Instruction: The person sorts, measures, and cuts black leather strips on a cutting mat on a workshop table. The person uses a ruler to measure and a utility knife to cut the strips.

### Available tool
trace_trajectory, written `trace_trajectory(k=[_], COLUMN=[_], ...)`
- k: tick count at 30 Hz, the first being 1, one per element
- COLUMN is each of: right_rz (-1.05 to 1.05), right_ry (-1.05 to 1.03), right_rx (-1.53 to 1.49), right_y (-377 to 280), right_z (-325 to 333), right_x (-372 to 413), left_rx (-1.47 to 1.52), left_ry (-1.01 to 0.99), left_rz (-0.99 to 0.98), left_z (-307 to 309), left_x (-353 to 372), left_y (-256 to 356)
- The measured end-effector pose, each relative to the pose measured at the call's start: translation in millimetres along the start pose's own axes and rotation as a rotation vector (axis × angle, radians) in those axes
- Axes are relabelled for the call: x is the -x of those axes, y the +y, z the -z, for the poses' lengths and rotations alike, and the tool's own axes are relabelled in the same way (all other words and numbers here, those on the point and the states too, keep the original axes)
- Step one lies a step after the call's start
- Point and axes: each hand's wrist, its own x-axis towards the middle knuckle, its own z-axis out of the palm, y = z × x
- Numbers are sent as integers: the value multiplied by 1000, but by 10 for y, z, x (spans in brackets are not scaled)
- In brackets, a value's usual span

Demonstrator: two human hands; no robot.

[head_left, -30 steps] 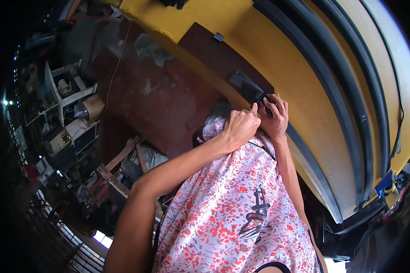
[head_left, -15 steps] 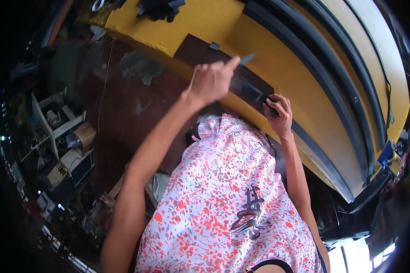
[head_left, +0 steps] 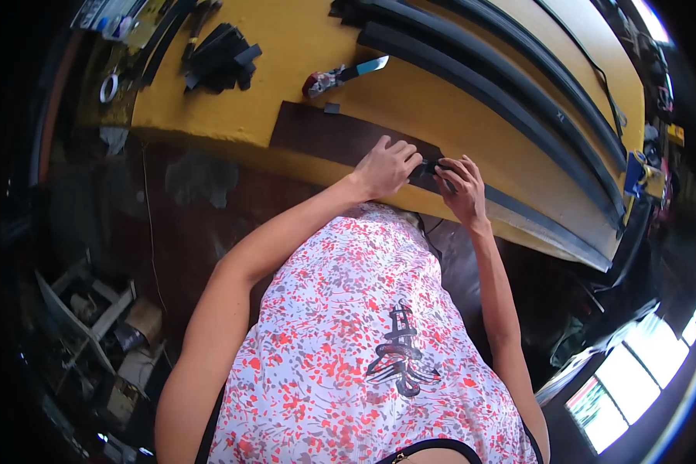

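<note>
My left hand (head_left: 387,166) and my right hand (head_left: 462,189) are close together at the near edge of the yellow table (head_left: 286,50). Between their fingertips is a small black piece (head_left: 424,170), pinched from both sides and partly covered by the fingers. Under and beside my left hand lies a dark brown board (head_left: 309,131), with a small grey-black scrap (head_left: 332,108) on its far edge. Beyond the board rests a knife (head_left: 348,75) with a teal-tipped blade and a wrapped handle, touched by neither hand.
Long black strips (head_left: 472,73) curve across the table's right side. A pile of black pieces (head_left: 223,60) lies at the back left, near a hammer-like tool (head_left: 199,23). A white ring (head_left: 109,88) is at the far left. A wooden frame (head_left: 93,332) stands on the floor at lower left.
The knife has left my left hand and now lies on the table. My left hand has come over to my right hand and grips the black piece. The view has shifted.
</note>
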Motion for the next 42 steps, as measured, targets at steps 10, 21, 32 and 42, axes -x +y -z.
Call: trace_trajectory(k=[10,21,32,42], right_rz=[-128,-200,-216,-291], right_ry=[20,-36,-22,-66], right_rx=[52,1,45,34], right_y=[-137,-169,-191,-80], right_z=[-13,64,107,130], right_x=[22,-13,23,116], left_rx=[204,176,204,-107], left_ry=[-104,-264,129,39], left_rz=[155,178,633,678], left_z=[-34,-188,1546,2083], left_x=[-195,-343,236,883], left_y=[49,-4,-1197,-2788])
